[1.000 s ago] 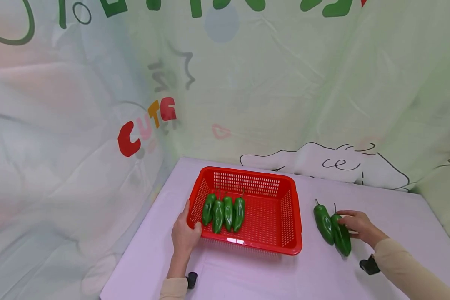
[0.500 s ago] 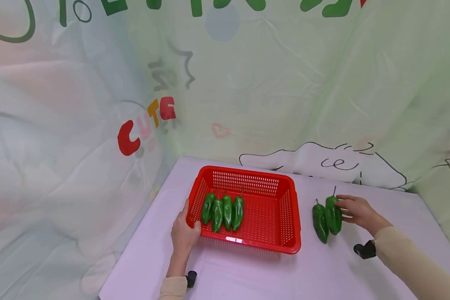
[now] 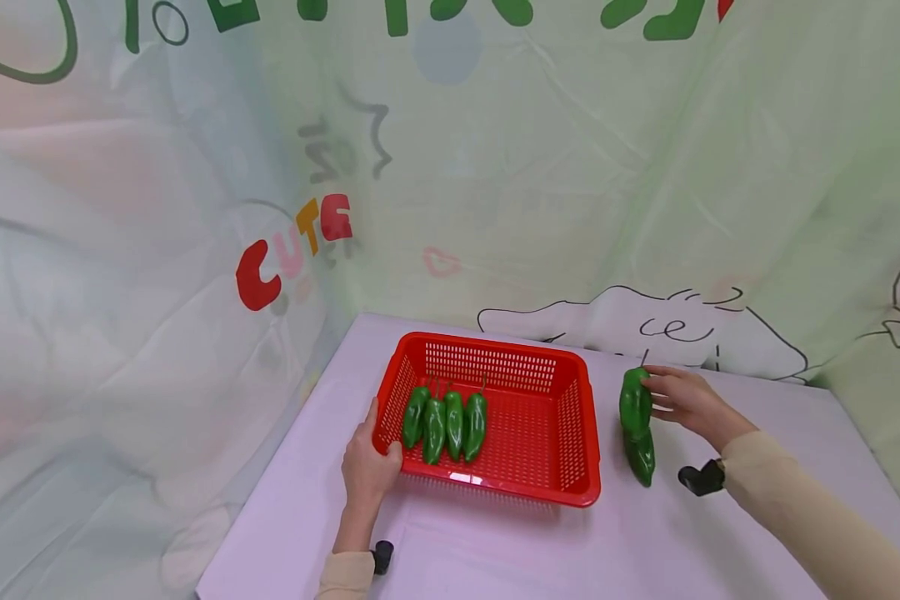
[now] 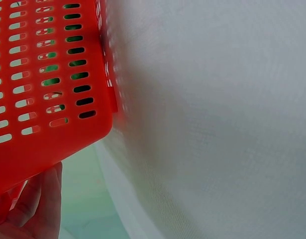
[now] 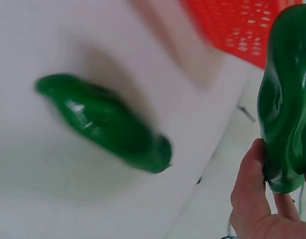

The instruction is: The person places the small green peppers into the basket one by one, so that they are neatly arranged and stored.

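Note:
My right hand [image 3: 686,402] pinches a glossy green pepper [image 3: 635,403] near its stem end, lifted above the table. In the right wrist view the held pepper [image 5: 288,99] stands upright between thumb and fingers. Below it a second green pepper [image 3: 641,458] lies on the table, partly hidden by the held one in the head view. My left hand [image 3: 371,463] grips the near left corner of a red plastic basket [image 3: 540,497]. Several green peppers [image 3: 435,429] lie side by side in the basket's left half. The left wrist view shows fingers [image 4: 46,204] curled at the rim.
The basket stands on a table with a pale lilac cloth [image 3: 480,554]. Fabric walls [image 3: 540,183] with printed drawings and letters rise behind and to the left. Inside the basket, the right half shows bare red mesh floor [image 3: 525,433].
My right hand has lifted one pepper off the table and carried it left and away from me, over the other pepper. The left hand and basket have stayed in place.

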Demonstrator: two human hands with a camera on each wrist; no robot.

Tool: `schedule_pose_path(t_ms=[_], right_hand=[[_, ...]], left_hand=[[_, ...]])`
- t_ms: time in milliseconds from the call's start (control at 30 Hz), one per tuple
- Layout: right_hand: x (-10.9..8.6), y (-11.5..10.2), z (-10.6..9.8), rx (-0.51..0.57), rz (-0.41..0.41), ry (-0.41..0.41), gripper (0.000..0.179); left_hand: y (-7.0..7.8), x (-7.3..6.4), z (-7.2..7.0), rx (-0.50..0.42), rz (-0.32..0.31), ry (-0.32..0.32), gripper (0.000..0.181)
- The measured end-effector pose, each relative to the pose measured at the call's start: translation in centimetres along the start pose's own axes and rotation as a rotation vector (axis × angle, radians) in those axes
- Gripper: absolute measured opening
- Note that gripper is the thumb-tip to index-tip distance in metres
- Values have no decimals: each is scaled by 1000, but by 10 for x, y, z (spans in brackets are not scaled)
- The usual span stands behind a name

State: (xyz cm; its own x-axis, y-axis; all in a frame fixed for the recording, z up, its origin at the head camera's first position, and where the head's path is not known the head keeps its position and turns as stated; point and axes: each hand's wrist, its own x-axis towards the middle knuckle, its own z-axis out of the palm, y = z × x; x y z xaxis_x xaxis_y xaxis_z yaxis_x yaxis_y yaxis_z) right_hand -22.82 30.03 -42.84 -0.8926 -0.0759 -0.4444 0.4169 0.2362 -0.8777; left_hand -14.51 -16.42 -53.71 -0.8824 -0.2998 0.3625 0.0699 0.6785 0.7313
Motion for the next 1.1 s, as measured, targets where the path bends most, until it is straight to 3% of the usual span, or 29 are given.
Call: schedule_pose_path(t_ms=[600, 1100], right_hand=[[6, -45, 66, -5, -71, -75, 62], [13, -59, 111, 35, -67, -98, 60]], left_hand=[[-1, -1, -4, -4, -1, 1, 75], [3, 1, -2, -23, -9, -14, 76]])
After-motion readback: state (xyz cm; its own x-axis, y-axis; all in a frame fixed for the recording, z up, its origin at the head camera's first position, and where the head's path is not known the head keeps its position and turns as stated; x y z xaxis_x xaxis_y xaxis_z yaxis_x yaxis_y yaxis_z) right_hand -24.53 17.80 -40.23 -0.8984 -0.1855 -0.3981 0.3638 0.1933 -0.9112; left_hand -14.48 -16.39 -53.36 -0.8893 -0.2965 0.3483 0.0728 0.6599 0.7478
